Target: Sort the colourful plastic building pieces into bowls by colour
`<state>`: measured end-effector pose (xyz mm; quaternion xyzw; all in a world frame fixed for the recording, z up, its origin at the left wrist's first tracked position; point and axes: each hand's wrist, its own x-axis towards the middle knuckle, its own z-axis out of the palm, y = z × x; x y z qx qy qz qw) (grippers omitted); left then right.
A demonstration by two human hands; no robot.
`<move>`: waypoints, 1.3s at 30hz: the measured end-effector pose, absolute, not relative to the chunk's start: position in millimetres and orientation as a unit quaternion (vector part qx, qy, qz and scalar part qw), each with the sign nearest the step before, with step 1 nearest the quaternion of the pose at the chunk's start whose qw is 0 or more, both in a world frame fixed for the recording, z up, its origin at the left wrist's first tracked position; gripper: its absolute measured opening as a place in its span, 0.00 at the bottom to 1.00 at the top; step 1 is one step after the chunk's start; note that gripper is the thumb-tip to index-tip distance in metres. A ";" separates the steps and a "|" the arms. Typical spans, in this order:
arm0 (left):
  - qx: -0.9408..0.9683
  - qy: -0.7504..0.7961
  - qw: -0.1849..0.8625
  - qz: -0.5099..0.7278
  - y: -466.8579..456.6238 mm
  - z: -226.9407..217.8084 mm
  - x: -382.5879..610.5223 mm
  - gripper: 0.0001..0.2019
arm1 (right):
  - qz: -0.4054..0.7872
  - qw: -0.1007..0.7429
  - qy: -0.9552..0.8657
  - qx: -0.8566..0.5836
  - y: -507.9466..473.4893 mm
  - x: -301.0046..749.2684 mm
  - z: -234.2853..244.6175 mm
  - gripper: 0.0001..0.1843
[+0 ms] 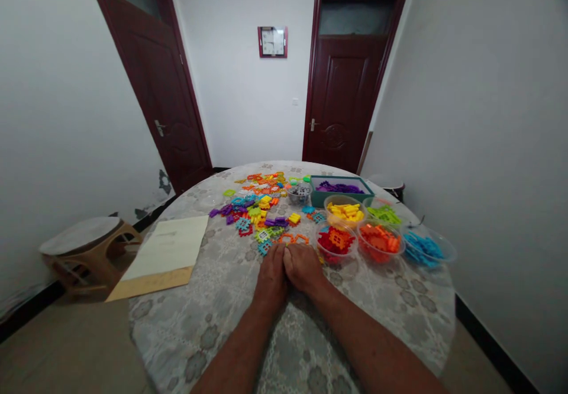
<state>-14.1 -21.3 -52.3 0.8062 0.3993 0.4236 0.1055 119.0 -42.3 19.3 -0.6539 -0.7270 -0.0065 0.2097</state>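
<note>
Head view: both my hands are down on the bench, side by side and touching, just short of the pile of coloured plastic pieces. The left hand and the right hand lie knuckles up with the fingers bent forward and down. The tips are hidden from me, so I cannot tell whether either is clenched on a piece or merely resting. Nothing shows between them.

I read the work as sorting pieces by colour, part way along. The red bowl, orange bowl, yellow bowl and blue bowl to my right each carry one colour. The tray behind them has purple, and much of the pile lies mixed and loose. This moment looks to me like a pause with no pick in hand.

The nearest loose things are an orange piece just beyond the right hand and a blue piece just beyond the left. A pick from here would call for the hands to part. One would open, reach a little forward and pinch a single flat piece off the bench without dragging its neighbours, then carry it right to the matching bowl. A board lies at the bench's left edge, well apart from the hands.
</note>
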 end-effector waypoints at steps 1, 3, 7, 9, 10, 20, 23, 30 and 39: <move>0.809 0.387 0.113 0.428 -20.7 -51.1 -15.1 0.29 | -0.007 0.218 -0.728 -0.650 -42.8 119.5 19.0 0.20; 0.809 0.370 0.136 0.436 -20.4 -47.2 -16.6 0.29 | -0.009 0.234 -0.731 -0.641 -43.3 120.4 18.3 0.19; 0.802 0.368 0.174 0.436 -22.4 -39.0 -17.7 0.32 | -0.016 0.264 -0.745 -0.612 -40.0 122.8 15.2 0.17; 0.801 0.365 0.180 0.439 -23.3 -37.6 -17.6 0.34 | -0.020 0.279 -0.751 -0.598 -36.9 124.0 12.0 0.18; 0.800 0.365 0.183 0.439 -23.6 -37.6 -17.6 0.36 | -0.022 0.286 -0.751 -0.594 -35.4 124.5 10.0 0.18; 0.782 0.388 0.226 0.431 -26.0 -28.3 -20.2 0.36 | 0.016 0.495 -0.706 -0.506 -29.4 123.2 1.3 0.13; 0.775 0.390 0.231 0.440 -28.4 -23.1 -21.1 0.29 | 0.033 0.518 -0.691 -0.503 -29.2 120.5 1.4 0.11; 0.764 0.398 0.239 0.449 -30.5 -19.9 -21.0 0.26 | 0.047 0.536 -0.686 -0.490 -30.6 119.1 2.5 0.10; 0.751 0.412 0.307 0.414 -29.3 -10.3 -25.8 0.33 | 0.046 0.536 -0.677 -0.502 -28.8 118.8 2.5 0.12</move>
